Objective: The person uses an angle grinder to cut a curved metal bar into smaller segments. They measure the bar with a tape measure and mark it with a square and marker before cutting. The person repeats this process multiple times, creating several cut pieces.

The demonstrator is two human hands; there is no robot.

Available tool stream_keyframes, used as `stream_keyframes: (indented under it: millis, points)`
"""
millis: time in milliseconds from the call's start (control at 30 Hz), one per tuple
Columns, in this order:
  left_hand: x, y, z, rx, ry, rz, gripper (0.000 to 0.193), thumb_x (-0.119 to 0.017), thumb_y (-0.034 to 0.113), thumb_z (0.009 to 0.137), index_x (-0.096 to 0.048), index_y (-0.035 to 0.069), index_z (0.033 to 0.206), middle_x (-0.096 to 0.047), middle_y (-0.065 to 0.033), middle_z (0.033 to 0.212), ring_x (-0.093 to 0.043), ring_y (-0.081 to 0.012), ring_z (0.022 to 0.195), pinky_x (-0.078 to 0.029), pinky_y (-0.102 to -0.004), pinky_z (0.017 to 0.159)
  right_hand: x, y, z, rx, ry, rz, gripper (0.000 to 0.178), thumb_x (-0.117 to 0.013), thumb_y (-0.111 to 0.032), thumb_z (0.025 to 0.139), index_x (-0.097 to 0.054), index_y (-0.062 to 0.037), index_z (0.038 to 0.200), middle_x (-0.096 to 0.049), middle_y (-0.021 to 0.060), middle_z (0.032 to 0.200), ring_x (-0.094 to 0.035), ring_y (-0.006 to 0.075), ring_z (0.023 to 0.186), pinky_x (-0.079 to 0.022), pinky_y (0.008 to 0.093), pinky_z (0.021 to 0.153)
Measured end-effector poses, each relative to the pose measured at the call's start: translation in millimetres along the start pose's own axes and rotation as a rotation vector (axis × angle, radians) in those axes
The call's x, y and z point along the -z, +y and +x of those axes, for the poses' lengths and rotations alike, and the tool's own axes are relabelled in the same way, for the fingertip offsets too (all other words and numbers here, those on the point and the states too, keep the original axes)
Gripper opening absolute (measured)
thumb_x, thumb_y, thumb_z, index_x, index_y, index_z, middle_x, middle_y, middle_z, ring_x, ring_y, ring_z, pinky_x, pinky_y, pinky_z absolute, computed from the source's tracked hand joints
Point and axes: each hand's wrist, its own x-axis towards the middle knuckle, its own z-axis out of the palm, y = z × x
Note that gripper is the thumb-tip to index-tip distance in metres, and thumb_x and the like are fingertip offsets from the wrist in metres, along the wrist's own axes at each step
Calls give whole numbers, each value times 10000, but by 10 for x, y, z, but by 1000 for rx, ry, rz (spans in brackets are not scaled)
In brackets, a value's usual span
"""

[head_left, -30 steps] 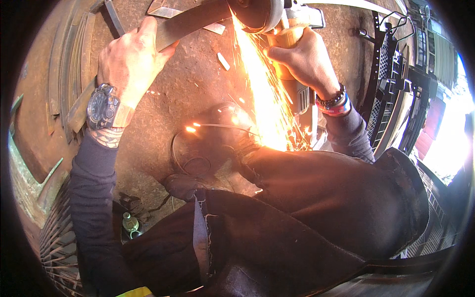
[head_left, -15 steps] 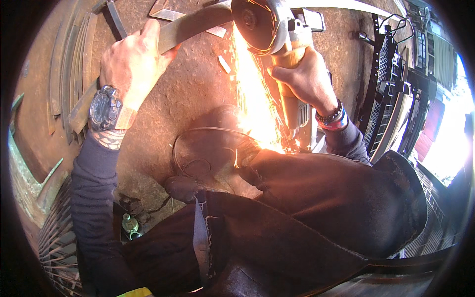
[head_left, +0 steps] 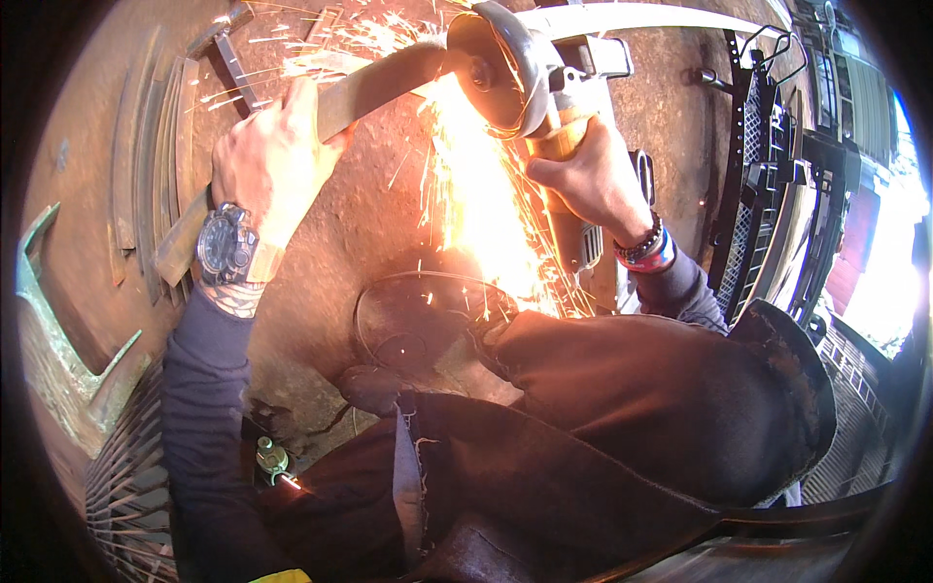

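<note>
My left hand (head_left: 267, 170), with a watch on its wrist, is closed around the near end of a flat metal bar (head_left: 384, 89). An angle grinder (head_left: 562, 141) is gripped in my right hand (head_left: 598, 185), thumb across its yellow body. Its disc (head_left: 478, 76) meets the bar, and the guard hides part of the contact. Bright sparks (head_left: 476, 199) pour down toward my legs and also fly left over the bar. On the grinder's far side, a pale bright strip (head_left: 641, 16) runs off to the right; whether it is the same bar I cannot tell.
Several long flat metal strips (head_left: 180, 146) lie on the floor at left. A metal piece (head_left: 233, 68) sits beyond my left hand. Black metal frames with mesh (head_left: 748, 165) stand at right. A greenish fitting (head_left: 272, 455) lies by my dark-covered legs (head_left: 622, 398).
My left hand has shifted slightly right and toward me. The grinder's disc has tilted and moved a little. Sparks now spray left across the bar too, and the downward stream is broader.
</note>
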Motion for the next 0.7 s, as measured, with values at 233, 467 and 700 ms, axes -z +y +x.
stream_keyframes:
  millis: [233, 467, 700]
  points:
    - [9, 3, 2, -18, -14, 40, 435, -807, 404, 816, -556, 75, 949, -668, -159, 709, -681, -384, 663, -512, -463, 536, -13, 9, 80, -11, 41, -34, 376, -732, -115, 728, -679, 10, 1078, -716, 88, 927, -679, 168, 827, -543, 324, 785]
    - [23, 12, 11, -22, -4, 32, 441, -812, 403, 812, -542, 76, 936, -658, -162, 687, -671, -386, 642, -490, -470, 515, -26, 36, 88, -19, 12, 65, 510, -788, -268, 673, -673, 1, 1090, -732, 195, 938, -726, 322, 894, -562, 398, 814]
    - [-5, 4, 9, -8, -5, 3, 426, -820, 360, 809, -545, 74, 966, -662, -180, 713, -667, -406, 674, -498, -475, 543, -16, -6, 58, 19, -6, 74, 369, -725, -117, 739, -681, 14, 1081, -719, 77, 906, -667, 158, 797, -541, 325, 765]
